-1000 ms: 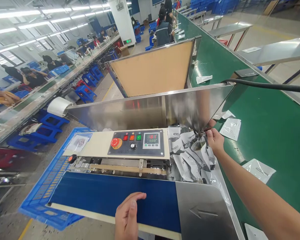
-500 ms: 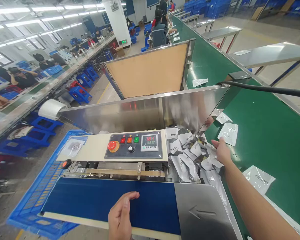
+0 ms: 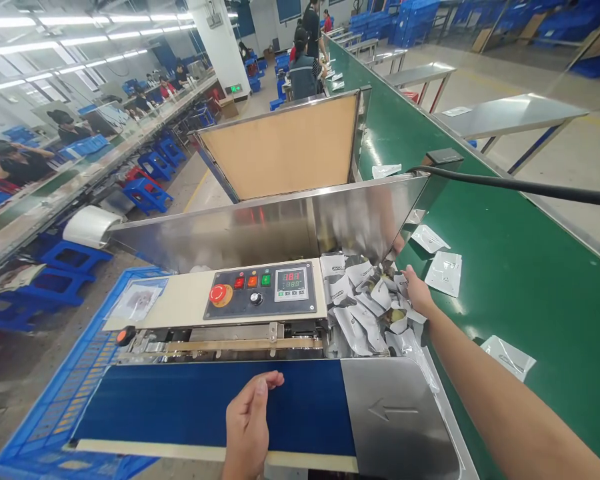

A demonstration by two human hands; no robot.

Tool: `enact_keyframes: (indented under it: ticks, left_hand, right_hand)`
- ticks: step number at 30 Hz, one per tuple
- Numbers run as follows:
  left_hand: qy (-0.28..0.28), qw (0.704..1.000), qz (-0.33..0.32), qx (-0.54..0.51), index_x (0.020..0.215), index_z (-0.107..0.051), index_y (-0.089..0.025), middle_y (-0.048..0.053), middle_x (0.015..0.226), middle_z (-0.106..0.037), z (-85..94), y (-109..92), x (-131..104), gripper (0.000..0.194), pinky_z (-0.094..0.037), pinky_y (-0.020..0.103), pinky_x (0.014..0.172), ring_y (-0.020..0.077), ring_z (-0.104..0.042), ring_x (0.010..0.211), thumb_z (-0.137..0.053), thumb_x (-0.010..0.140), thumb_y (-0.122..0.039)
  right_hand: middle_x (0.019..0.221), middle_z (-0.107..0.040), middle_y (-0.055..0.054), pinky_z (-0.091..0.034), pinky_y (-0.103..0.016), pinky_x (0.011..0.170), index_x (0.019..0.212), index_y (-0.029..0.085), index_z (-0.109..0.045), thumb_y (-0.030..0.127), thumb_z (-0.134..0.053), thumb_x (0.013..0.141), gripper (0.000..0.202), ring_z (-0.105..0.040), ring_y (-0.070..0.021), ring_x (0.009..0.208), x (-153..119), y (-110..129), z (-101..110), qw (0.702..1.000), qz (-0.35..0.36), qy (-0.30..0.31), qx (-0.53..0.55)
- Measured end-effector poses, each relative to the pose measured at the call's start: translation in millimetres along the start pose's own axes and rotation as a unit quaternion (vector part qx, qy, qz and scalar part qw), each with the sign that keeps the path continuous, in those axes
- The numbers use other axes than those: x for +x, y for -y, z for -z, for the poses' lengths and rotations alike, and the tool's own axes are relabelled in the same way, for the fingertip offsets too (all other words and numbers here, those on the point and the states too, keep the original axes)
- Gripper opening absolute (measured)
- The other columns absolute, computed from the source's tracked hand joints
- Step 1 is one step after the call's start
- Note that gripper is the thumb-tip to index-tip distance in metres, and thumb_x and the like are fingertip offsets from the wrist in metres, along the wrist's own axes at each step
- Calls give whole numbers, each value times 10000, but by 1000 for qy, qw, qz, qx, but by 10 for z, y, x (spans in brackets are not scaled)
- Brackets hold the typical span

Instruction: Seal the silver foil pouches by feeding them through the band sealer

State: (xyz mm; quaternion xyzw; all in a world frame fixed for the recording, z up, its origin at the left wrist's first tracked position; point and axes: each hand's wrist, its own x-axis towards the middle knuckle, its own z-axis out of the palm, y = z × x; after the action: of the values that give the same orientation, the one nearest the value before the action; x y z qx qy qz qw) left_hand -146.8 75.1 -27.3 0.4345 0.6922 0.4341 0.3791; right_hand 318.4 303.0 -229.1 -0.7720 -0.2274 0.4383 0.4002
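My left hand (image 3: 250,420) hovers over the blue conveyor belt (image 3: 180,400) of a band sealing machine, fingers loosely curved, with nothing seen in it. My right hand (image 3: 419,293) is at the right edge of a heap of small white-and-clear pouches (image 3: 360,327). Its fingertips reach the heap's side; no pouch shows in its grasp, though the fingers are partly hidden. The heap lies against the machine's control panel (image 3: 260,290), behind a steel plate (image 3: 397,410) marked with an arrow.
Loose pouches (image 3: 444,273) lie on a green conveyor (image 3: 520,267) at right. A steel guard (image 3: 260,230) stands behind the panel, and a black cable (image 3: 520,187) crosses the conveyor. A blue crate (image 3: 40,427) sits below left. People work farther back.
My right hand has moved left from the green conveyor to the pouch heap, shifting pouches at its edge. My left hand stays over the blue belt. The view has shifted slightly.
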Motion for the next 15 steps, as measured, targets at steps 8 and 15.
enact_keyframes:
  ticks: [8,15]
  left_hand:
    - [-29,998,51,-33,1027,-885,-143,168,1042,-858,140,-3,33,641,-692,472,920,352,-823,995,-694,921,-745]
    - [-66,992,79,-73,1017,-877,-125,174,1025,-858,153,-53,99,689,-697,499,906,367,-827,984,-714,886,-782]
  right_hand:
    - [1269,-736,-332,-550,-659,1039,1272,138,-730,836,-458,895,838,-715,-491,1228,-388,5,187,981,-157,-93,-66]
    - [1322,-739,-256,-629,-631,824,1339,270,-665,979,-437,818,909,-746,-437,1135,-908,-104,456,972,-230,23,-32]
